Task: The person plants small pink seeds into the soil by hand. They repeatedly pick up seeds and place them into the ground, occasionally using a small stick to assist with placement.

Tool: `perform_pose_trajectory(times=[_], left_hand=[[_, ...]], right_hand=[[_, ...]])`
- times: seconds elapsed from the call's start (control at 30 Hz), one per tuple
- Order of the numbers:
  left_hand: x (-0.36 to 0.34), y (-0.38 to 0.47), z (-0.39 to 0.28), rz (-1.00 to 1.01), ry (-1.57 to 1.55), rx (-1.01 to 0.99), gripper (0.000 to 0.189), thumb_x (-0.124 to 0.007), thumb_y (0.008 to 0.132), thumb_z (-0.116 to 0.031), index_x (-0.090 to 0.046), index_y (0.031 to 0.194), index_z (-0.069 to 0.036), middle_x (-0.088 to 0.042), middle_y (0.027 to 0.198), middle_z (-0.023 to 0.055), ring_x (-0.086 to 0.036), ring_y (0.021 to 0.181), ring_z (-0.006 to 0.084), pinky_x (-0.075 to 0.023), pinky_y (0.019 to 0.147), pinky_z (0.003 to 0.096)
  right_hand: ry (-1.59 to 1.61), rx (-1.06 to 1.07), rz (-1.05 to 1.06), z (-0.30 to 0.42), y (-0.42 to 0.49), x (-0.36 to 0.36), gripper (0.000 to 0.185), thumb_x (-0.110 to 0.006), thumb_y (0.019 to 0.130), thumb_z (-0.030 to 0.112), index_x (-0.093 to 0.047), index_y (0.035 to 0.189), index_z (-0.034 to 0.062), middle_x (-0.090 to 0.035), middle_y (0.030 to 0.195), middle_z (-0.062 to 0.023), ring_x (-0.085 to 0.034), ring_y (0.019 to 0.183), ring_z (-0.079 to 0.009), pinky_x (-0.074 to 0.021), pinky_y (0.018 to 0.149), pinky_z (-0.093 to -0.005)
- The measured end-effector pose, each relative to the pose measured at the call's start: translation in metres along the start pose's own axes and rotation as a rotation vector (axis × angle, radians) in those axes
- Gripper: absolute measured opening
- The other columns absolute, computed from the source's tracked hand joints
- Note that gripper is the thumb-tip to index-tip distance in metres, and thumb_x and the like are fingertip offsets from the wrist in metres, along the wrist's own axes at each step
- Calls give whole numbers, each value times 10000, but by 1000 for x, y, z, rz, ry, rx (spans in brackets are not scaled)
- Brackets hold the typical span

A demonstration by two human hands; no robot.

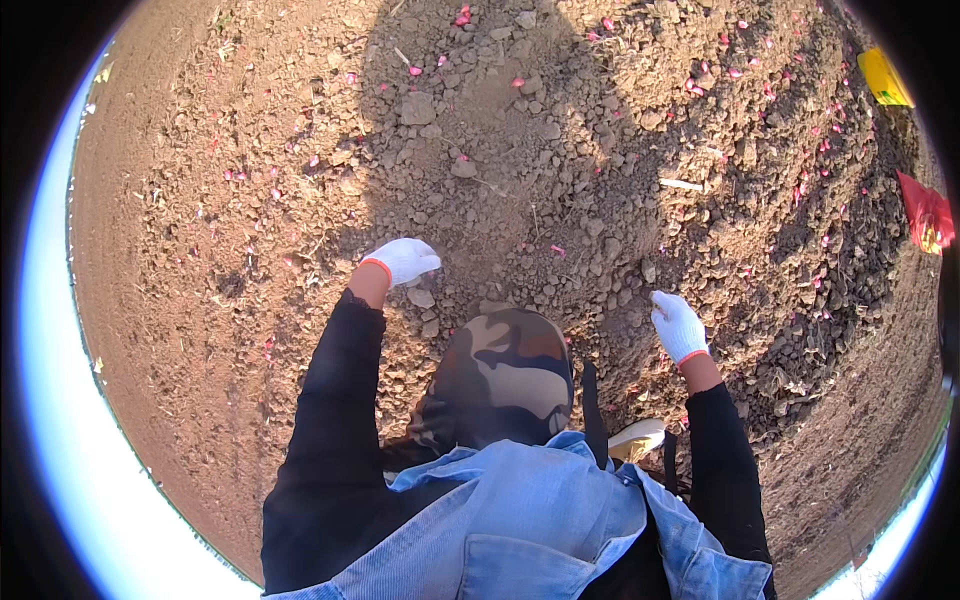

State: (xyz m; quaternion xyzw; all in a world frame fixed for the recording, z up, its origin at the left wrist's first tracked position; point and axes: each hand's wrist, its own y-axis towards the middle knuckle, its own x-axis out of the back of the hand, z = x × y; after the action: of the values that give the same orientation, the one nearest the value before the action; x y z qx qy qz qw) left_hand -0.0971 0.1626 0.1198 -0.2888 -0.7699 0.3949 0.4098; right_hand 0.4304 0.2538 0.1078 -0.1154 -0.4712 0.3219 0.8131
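My left hand (pixel 409 259), in a white knitted glove with an orange cuff, is low over the loose, cloddy soil (pixel 495 217), its fingers pointing right. The fingertips are bent together; whether they pinch something is too small to tell. My right hand (pixel 677 324), gloved the same way, is above the soil on the other side of my knee, with its fingers curled. A small pale bit shows at its fingertips, but I cannot tell what it is. Between the hands lies a small pink piece (pixel 557 250), like a coated seed or clove. More pink pieces (pixel 463 15) lie scattered farther ahead.
My knee in camouflage cloth (pixel 517 367) rises between my arms, with a pale shoe (pixel 636 438) to its right. Many pink pieces (pixel 801 187) dot the soil at right. A yellow bag (pixel 885 77) and a red bag (pixel 927 214) lie at the right edge. Dry stalks (pixel 681 184) and clods (pixel 418 109) lie about.
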Motion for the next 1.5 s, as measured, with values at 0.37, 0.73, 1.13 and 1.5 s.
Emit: perform_pose_trajectory(times=[0.37,0.73,1.13,1.5], left_hand=[[168,176,13,-1002,-53,-349,298,-569,971,-316,-709,1094,-84,-716,1091,159,-664,1037,349,-512,931,441],[166,309,-68,-1001,348,-312,238,-552,937,-180,-654,1146,-125,-657,1115,114,-609,1106,321,-529,930,430],[164,228,0,-609,-171,-346,229,-683,887,-200,-680,1080,-78,-721,941,157,-695,891,312,-543,821,406],[96,278,-8,-829,433,-285,157,-562,900,-154,-700,944,-94,-655,951,169,-656,921,356,-535,826,454]], right_hand=[[-616,114,-111,107,116,-20,714,-779,827,298,-443,1451,208,-470,1433,-183,-449,1333,-395,-471,1021,-499],[-700,-120,175,108,179,-59,583,-765,838,274,-513,1359,205,-502,1366,-160,-554,1221,-353,-502,943,-490],[-745,-158,160,105,187,-69,688,-782,844,286,-446,1440,212,-472,1440,-162,-586,1176,-374,-534,930,-482],[-686,-198,166,106,190,-68,393,-489,1019,180,-513,1406,245,-475,1436,-138,-583,1157,-397,-555,896,-495]])
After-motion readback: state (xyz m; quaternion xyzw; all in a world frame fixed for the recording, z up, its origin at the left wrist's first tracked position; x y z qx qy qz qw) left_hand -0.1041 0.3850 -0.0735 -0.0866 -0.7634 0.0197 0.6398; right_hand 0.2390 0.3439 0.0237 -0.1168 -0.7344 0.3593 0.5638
